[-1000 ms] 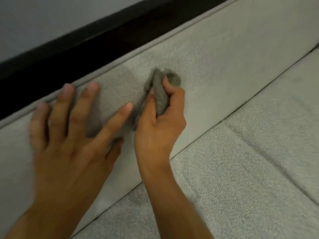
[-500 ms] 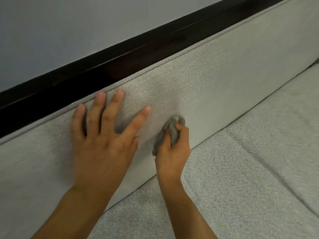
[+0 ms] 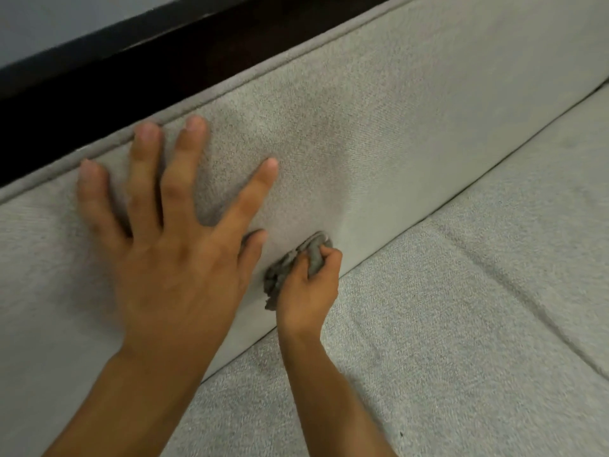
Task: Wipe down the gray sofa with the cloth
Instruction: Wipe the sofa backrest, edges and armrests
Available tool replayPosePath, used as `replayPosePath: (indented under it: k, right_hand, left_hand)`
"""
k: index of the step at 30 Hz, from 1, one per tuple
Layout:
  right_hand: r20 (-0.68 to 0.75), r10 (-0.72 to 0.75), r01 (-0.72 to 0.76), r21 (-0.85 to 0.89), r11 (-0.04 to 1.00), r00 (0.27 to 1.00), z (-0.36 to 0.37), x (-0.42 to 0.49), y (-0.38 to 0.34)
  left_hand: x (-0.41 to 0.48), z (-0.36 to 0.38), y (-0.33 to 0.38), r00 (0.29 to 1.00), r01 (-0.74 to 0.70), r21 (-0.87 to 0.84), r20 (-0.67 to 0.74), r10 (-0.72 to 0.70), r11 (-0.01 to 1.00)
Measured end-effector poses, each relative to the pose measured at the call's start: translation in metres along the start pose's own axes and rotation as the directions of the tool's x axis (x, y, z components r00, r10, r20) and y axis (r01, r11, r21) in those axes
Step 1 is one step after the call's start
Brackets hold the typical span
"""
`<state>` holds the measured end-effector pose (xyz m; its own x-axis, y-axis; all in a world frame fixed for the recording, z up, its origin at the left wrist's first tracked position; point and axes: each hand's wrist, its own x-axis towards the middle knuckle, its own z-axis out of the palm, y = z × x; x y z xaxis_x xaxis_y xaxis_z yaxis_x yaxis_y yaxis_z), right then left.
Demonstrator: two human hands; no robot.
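Note:
The gray sofa's backrest (image 3: 412,103) runs across the view, with the seat cushion (image 3: 461,324) below it on the right. My right hand (image 3: 308,291) grips a bunched gray cloth (image 3: 286,268) and holds it against the lower part of the backrest, just above the seam with the seat. My left hand (image 3: 171,232) lies flat on the backrest to the left of the cloth, fingers spread and straight, fingertips near the piped top edge. A faint darker patch shows on the fabric above the cloth.
Behind the backrest's top edge runs a dark wooden strip (image 3: 148,57), with a pale wall (image 3: 66,24) above it. The seat cushion has a stitched crease (image 3: 514,285) to the right of my right arm.
My right hand has drawn the cloth down the backrest, from mid-height to just above the seat seam. My left hand stays flat on the backrest beside it.

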<state>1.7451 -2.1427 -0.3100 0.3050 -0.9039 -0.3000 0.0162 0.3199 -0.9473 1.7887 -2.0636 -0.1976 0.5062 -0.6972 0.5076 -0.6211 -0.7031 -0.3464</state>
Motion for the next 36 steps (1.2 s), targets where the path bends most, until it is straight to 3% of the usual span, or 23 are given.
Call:
replayPosePath:
  k: [3, 6, 8, 10, 12, 14, 16, 18, 21, 23, 26, 30, 33, 36]
  right_hand:
    - [0.041, -0.099, 0.097, 0.061, 0.993, 0.994, 0.003, -0.005, 0.002]
    - [0.021, -0.049, 0.049, 0.000, 0.999, 0.999, 0.007, -0.003, 0.024]
    - [-0.006, 0.111, -0.111, -0.042, 0.993, 0.994, 0.005, 0.004, 0.047]
    - [-0.029, 0.331, -0.333, -0.083, 0.939, 0.943, 0.004, 0.013, 0.065]
    - [-0.059, 0.445, -0.449, -0.093, 0.889, 0.893, 0.003, 0.017, 0.072]
    - [-0.058, 0.366, -0.367, -0.006, 0.930, 0.929, 0.003, 0.015, 0.066]
    - [-0.026, 0.171, -0.168, 0.079, 0.983, 0.985, 0.005, 0.011, 0.060]
    - [-0.029, 0.077, -0.076, 0.039, 0.996, 0.997, 0.007, 0.009, 0.064]
    - [-0.093, 0.270, -0.274, -0.040, 0.961, 0.958, 0.006, 0.018, 0.094]
    - [-0.090, 0.481, -0.486, -0.055, 0.872, 0.872, 0.002, 0.026, 0.119]
    - [-0.047, 0.572, -0.573, -0.109, 0.812, 0.819, -0.002, 0.031, 0.138]
    - [-0.003, 0.485, -0.485, 0.027, 0.874, 0.874, 0.003, 0.009, 0.096]
    - [0.039, 0.169, -0.173, 0.117, 0.978, 0.985, 0.012, -0.027, 0.034]
    - [0.127, -0.045, 0.016, 0.218, 0.976, 0.991, 0.019, -0.055, -0.006]
  left_hand:
    - [-0.001, 0.006, 0.012, 0.998, 0.056, -0.028, 0.011, -0.055, 0.998]
    - [-0.003, 0.011, 0.016, 0.997, 0.081, -0.055, 0.003, -0.081, 0.995]
    - [-0.004, 0.015, 0.017, 0.997, 0.075, -0.062, 0.027, -0.074, 0.995]
    - [-0.004, 0.016, 0.017, 0.995, 0.088, -0.080, 0.061, -0.083, 0.993]
    - [-0.004, 0.016, 0.017, 0.993, 0.094, -0.090, 0.081, -0.087, 0.991]
    - [-0.005, 0.017, 0.016, 0.992, 0.094, -0.099, 0.094, -0.085, 0.991]
    - [-0.003, 0.020, 0.015, 0.991, 0.093, -0.101, 0.106, -0.083, 0.990]
    - [-0.002, 0.023, 0.014, 0.989, 0.089, -0.111, 0.125, -0.075, 0.990]
    - [-0.006, 0.024, 0.012, 0.990, 0.072, -0.137, 0.127, -0.054, 0.988]
    - [-0.007, 0.024, 0.012, 0.988, 0.080, -0.127, 0.139, -0.063, 0.989]
    - [-0.005, 0.025, 0.014, 0.984, 0.096, -0.126, 0.160, -0.076, 0.987]
    - [-0.007, 0.026, 0.010, 0.991, 0.069, -0.135, 0.120, -0.052, 0.988]
    - [-0.004, 0.019, 0.013, 0.995, 0.064, -0.111, 0.078, -0.055, 0.992]
    - [-0.012, 0.006, 0.007, 1.000, 0.000, -0.139, -0.020, -0.003, 0.990]
